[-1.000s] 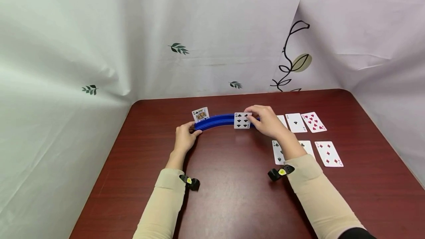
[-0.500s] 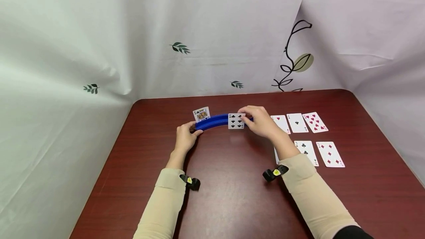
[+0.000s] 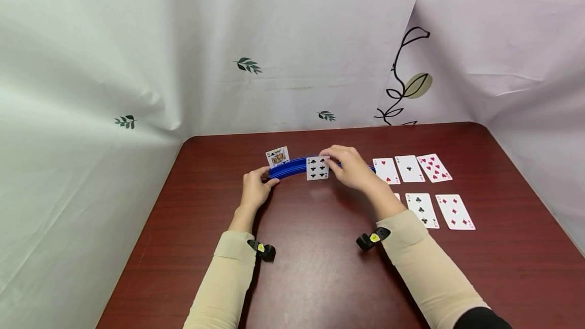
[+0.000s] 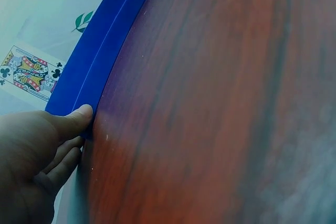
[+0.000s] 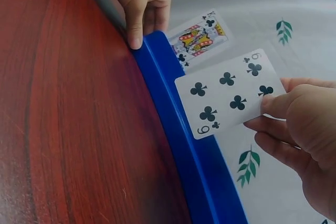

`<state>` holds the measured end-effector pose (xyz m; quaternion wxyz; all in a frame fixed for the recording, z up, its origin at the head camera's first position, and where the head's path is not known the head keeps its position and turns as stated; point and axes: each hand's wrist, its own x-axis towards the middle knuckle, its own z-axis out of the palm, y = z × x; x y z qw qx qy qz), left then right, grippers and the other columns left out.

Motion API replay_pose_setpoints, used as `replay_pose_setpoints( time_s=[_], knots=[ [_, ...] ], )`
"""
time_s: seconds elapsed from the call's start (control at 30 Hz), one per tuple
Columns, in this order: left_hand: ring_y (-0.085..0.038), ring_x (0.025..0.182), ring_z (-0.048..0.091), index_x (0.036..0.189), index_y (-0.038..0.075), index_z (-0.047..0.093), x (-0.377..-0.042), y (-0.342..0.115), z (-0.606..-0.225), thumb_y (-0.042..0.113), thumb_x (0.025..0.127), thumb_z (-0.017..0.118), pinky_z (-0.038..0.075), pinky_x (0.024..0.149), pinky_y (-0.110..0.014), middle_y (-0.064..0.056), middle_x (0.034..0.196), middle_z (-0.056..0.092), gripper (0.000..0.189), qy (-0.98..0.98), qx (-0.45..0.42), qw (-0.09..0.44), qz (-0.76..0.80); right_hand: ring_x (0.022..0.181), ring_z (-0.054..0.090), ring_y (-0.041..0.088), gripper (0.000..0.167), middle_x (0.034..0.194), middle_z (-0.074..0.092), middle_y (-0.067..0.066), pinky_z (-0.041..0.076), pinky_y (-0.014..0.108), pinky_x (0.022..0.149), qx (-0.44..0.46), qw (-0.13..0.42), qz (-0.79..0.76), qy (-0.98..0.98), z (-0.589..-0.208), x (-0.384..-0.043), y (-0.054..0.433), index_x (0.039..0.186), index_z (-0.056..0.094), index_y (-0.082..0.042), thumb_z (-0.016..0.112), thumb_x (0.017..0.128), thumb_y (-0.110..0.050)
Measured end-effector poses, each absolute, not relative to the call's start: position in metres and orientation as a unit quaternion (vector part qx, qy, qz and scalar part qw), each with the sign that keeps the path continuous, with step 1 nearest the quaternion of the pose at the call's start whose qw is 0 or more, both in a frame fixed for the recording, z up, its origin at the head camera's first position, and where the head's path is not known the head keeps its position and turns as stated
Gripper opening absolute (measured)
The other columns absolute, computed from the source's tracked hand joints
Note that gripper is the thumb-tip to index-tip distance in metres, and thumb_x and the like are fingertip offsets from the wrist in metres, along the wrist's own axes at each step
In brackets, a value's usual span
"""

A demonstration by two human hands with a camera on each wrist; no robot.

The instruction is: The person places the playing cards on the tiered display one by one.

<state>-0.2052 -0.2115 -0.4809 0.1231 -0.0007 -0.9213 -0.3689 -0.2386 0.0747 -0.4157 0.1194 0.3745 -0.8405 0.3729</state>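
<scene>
1. Six of clubs has shifted leftward along the blue curved holder since the earlier frame, together with the right hand.
2. I see this card now in front of the holder; whether they touch, I cannot tell.
3. Right hand pinches the card at its right side; left hand grips the holder's left end.
4. Near the left hand, the king of clubs stands tilted at the holder.
5. Rightward, face-up cards lie on the tabletop.

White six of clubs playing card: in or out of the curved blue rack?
Out: the right hand's grip holds the card, whose whole lower edge shows in front of the rack.
</scene>
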Motion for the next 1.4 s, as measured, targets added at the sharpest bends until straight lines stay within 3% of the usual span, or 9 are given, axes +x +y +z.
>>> replay_pose_setpoints(
  time_s=[0.23,0.73,1.4],
  knots=[
    [-0.03,0.098,0.073,0.122,-0.004,0.071,-0.206,-0.212,-0.481,0.012,0.086,0.082,0.057,0.09,-0.044,-0.019,0.103,0.075,0.041,-0.92,-0.003,0.122,-0.371,0.078,0.057,0.019,0.018,0.097,0.066,0.007,0.049,0.035,0.069,0.379,0.143,0.366,-0.838,-0.417,-0.24,0.069,0.11,0.073,-0.002,0.065,0.095,0.005],
    [-0.029,0.097,0.073,0.123,-0.003,0.071,-0.206,-0.21,-0.48,0.012,0.086,0.082,0.057,0.09,-0.043,-0.019,0.103,0.075,0.042,-0.918,0.001,0.117,-0.378,0.084,0.07,0.021,0.006,0.093,0.075,0.007,0.058,0.039,0.076,0.365,0.194,0.385,-0.826,-0.426,-0.24,0.056,0.097,0.077,-0.003,0.074,0.091,-0.004],
    [-0.03,0.098,0.072,0.124,-0.003,0.07,-0.203,-0.211,-0.483,0.012,0.086,0.082,0.057,0.09,-0.044,-0.019,0.104,0.075,0.042,-0.917,0.007,0.124,-0.379,0.085,0.07,0.019,0.006,0.097,0.075,0.006,0.058,0.035,0.075,0.363,0.171,0.403,-0.823,-0.434,-0.242,0.036,0.098,0.076,-0.005,0.073,0.093,-0.006]
  ],
)
